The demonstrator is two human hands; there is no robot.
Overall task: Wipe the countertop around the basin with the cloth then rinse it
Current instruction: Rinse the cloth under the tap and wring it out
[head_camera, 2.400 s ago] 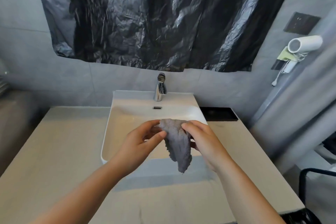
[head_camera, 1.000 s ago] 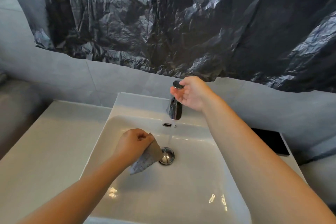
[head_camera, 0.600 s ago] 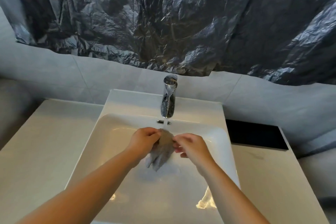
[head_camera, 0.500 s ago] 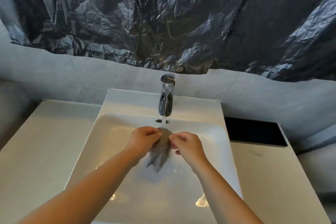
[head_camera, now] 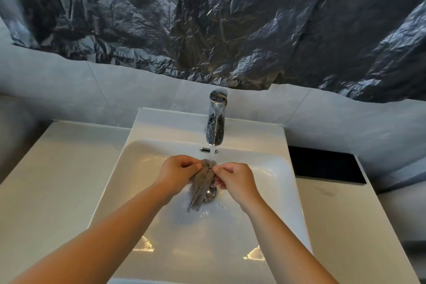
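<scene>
Both hands meet over the middle of the basin (head_camera: 292,191). Our left hand (head_camera: 178,174) and our right hand (head_camera: 235,178) each pinch the top of the cloth (head_camera: 202,185) between thumb and curled fingers. The grey cloth hangs from them as a narrow, bunched strip, with its lower end over the drain (head_camera: 211,192). A thin stream from the tap (head_camera: 215,122) lands on the cloth's upper edge.

We judge this to be the rinse. As bunched as it is, the cloth probably takes water only on its outer folds. We should draw our hands apart to open it under the stream, then rub one half against the other and feed its length through the water. After that we should squeeze it low in the bowl so the splash stays inside.

Room is tightest on the far side, where the tap's spout sits just beyond our knuckles, so any lifting should come toward us. The basin walls to left and right are well apart from our hands, and the near half of the bowl is open water-slicked surface. The bench (head_camera: 53,180) lies level with the rim on both sides, with a dark panel (head_camera: 322,165) just beside the far right corner. A dripping cloth carried over either rim would wet the bench again, so we should wring it out before it leaves the bowl.
</scene>
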